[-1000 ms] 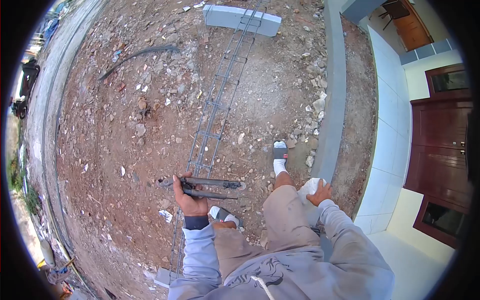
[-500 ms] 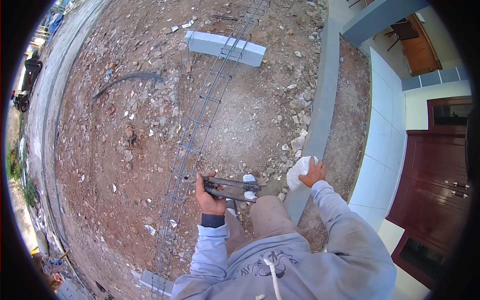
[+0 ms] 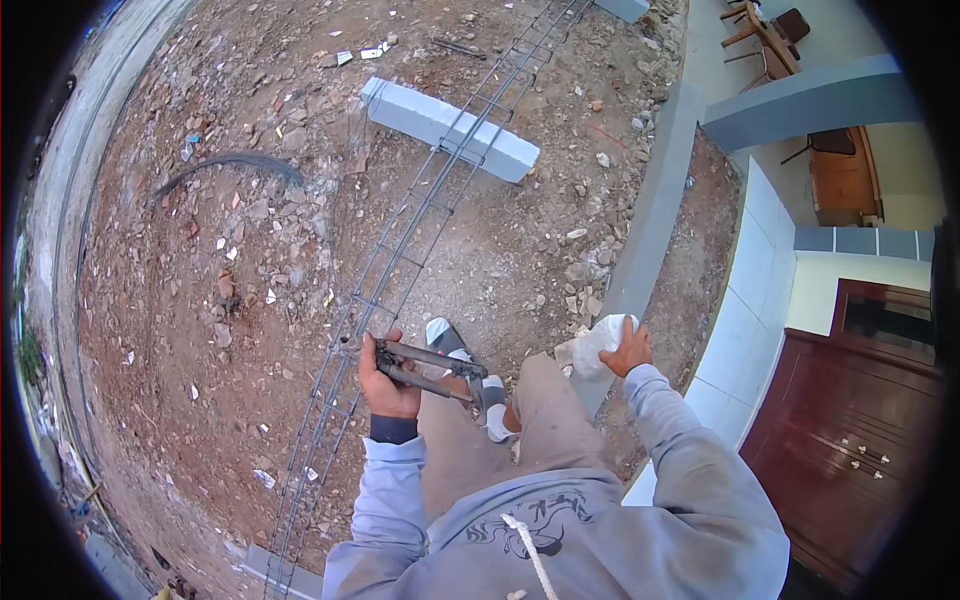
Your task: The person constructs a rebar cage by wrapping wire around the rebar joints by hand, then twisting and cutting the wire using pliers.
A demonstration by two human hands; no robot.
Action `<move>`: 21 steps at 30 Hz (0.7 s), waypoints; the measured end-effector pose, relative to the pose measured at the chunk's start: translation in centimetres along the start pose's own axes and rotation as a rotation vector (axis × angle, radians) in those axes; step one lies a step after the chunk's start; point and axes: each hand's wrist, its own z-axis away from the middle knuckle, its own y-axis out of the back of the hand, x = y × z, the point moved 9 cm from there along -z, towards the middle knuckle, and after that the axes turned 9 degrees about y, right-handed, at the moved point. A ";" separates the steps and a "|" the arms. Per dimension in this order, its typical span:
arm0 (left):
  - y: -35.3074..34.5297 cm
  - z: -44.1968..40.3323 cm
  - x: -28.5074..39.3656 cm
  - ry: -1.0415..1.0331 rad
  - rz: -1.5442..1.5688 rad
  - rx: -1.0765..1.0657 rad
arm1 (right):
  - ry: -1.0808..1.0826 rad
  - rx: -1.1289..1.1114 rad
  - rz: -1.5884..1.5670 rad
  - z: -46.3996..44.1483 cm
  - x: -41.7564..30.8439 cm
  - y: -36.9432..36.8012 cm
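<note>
1. The left hand (image 3: 390, 385) is closed around a two-handled metal tool (image 3: 425, 357); its thumb shows, but the fingers curl beneath, mostly hidden.
2. The tool lies across the grip, its head jutting out past the thumb and its two dark handles slightly apart. The hand covers part of the joint, so how the jaws stand I cannot tell. The handles pass in front of a lower leg, hiding part of it.
3. The right hand (image 3: 629, 351) is partly open, curved over the outer side of a white bundle (image 3: 592, 349) and gripping it. The palm and whatever lies underneath are out of sight; whether the bundle is stone or wrapped material is unclear.
4. Below the hands, two feet in white socks and dark sandals show, the forward foot (image 3: 441, 336) plainer than the rear foot (image 3: 497, 412), which the handle ends partly overlap.
5. Beyond the left hand, a long steel bar cage (image 3: 404, 232) runs diagonally, crossing over a pale block (image 3: 410, 112); the cage's upper end is cut off.
6. A second pale block (image 3: 625, 8) is cropped by the top edge.
7. Past the bundle run a grey kerb (image 3: 650, 265), a tiled strip (image 3: 745, 295) and dark red doors (image 3: 820, 425), darkened and clipped by the lens border.
</note>
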 end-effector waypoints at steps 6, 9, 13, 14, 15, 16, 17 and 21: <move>-1.5 -3.5 1.7 -0.005 -0.044 0.123 | -0.023 -0.105 0.026 -6.8 0.8 0.4; -0.3 -5.2 -0.1 0.047 -0.029 0.221 | -0.062 -0.179 0.029 -11.8 2.4 -2.0; -0.4 -8.4 -4.5 0.112 0.081 0.283 | -0.039 -0.311 0.069 -19.7 4.2 -6.4; -0.4 -9.3 -5.6 0.106 0.129 0.306 | -0.018 -0.379 0.102 -21.1 4.6 -7.8; -0.7 -10.3 -6.5 0.088 0.176 0.309 | 0.010 -0.425 0.127 -23.0 4.2 -8.9; -0.8 -11.3 -7.1 0.069 0.221 0.311 | 0.037 -0.470 0.151 -24.6 3.7 -10.0; -0.8 -12.6 -7.6 0.044 0.258 0.310 | 0.083 -0.506 0.179 -25.9 3.0 -11.2; 0.1 -20.1 -8.0 -0.013 0.162 0.188 | 0.167 -0.514 0.255 -31.9 6.0 -23.6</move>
